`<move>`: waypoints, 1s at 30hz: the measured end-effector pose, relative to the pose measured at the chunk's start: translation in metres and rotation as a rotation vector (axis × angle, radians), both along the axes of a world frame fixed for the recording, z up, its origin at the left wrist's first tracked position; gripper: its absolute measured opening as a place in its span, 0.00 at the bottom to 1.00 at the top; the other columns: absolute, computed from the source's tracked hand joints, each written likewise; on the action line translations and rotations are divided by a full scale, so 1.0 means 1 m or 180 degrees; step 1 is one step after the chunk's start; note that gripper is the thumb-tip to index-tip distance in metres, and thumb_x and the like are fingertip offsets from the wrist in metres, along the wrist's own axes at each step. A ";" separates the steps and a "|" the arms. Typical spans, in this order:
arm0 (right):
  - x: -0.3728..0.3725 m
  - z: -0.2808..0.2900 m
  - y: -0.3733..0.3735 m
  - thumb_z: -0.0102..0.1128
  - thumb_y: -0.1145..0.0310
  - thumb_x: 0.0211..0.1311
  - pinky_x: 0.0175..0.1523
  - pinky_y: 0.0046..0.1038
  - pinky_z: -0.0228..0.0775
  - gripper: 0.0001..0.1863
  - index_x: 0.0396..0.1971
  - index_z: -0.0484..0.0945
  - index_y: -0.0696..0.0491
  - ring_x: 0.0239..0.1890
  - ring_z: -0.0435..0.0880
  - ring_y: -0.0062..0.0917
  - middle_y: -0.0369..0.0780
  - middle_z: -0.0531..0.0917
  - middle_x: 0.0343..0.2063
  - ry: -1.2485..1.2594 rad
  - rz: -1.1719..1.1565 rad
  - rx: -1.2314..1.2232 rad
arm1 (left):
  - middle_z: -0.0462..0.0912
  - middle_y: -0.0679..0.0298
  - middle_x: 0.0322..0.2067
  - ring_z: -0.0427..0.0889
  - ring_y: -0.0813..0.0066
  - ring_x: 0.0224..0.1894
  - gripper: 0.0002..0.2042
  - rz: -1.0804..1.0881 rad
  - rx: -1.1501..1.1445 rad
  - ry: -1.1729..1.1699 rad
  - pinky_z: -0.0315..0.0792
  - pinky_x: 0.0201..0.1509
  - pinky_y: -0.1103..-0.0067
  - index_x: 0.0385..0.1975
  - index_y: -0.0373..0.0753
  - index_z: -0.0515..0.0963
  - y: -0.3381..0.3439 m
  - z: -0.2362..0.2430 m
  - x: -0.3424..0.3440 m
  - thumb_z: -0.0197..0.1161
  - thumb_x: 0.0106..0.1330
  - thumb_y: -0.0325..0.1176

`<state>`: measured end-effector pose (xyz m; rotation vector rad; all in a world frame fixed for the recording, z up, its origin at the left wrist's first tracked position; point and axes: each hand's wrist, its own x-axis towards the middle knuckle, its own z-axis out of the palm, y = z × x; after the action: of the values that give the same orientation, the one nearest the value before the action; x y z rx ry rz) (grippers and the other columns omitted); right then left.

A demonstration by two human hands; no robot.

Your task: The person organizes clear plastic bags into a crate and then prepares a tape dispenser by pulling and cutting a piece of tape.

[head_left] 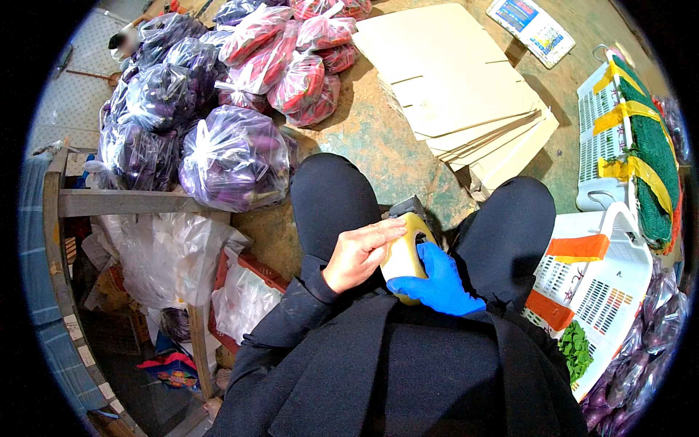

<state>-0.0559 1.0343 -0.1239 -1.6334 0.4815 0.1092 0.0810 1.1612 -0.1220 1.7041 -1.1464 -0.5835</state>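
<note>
A wide roll of yellowish clear packing tape is held in front of my lap, between my knees. Around its right side wraps my right hand in a blue glove, fingers reaching into the core. My left hand is bare, its straightened fingers lying across the roll's upper left side. Whether it lifts the tape's end I cannot tell. Just beyond the roll shows a dark grey block-like piece, partly hidden. Ahead on the worn surface lies a stack of flat cream cardboard.
At the left sit clear bags of purple vegetables and bags of red ones. Below them are a wooden frame and loose plastic bags. White baskets stand right, beside bagged purple produce. A keypad device lies far right.
</note>
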 end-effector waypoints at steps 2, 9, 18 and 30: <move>0.000 0.001 -0.001 0.70 0.56 0.38 0.38 0.31 0.69 0.31 0.38 0.68 0.60 0.35 0.76 0.33 0.46 0.76 0.33 0.0005 -0.0004 -0.0019 | 0.77 0.53 0.44 0.75 0.60 0.49 0.14 -0.0046 0.0000 0.0075 0.68 0.53 0.74 0.42 0.32 0.75 -0.002 0.004 0.001 0.54 0.54 0.21; -0.001 0.003 -0.001 0.70 0.56 0.38 0.38 0.31 0.68 0.31 0.38 0.68 0.60 0.34 0.76 0.33 0.46 0.76 0.32 0.0020 0.0003 0.0058 | 0.77 0.54 0.44 0.74 0.61 0.50 0.15 -0.0214 0.0112 -0.0109 0.67 0.54 0.73 0.43 0.33 0.74 0.000 0.000 0.004 0.55 0.54 0.22; -0.002 -0.002 0.000 0.70 0.55 0.38 0.38 0.31 0.68 0.31 0.38 0.68 0.61 0.35 0.76 0.32 0.45 0.76 0.32 0.0052 -0.0060 0.0248 | 0.76 0.54 0.45 0.74 0.61 0.50 0.16 -0.0294 0.0089 0.0021 0.67 0.54 0.74 0.43 0.33 0.74 -0.002 0.007 0.006 0.53 0.51 0.19; 0.000 0.007 -0.003 0.69 0.59 0.40 0.42 0.27 0.68 0.31 0.43 0.68 0.60 0.39 0.75 0.25 0.42 0.77 0.36 0.0234 0.0102 0.0117 | 0.77 0.55 0.43 0.75 0.61 0.49 0.16 -0.0334 -0.0041 0.0178 0.68 0.54 0.74 0.42 0.34 0.74 -0.002 0.005 0.010 0.56 0.51 0.20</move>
<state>-0.0558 1.0314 -0.1173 -1.6057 0.5067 0.2015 0.0906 1.1597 -0.1165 1.6141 -1.2024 -0.6832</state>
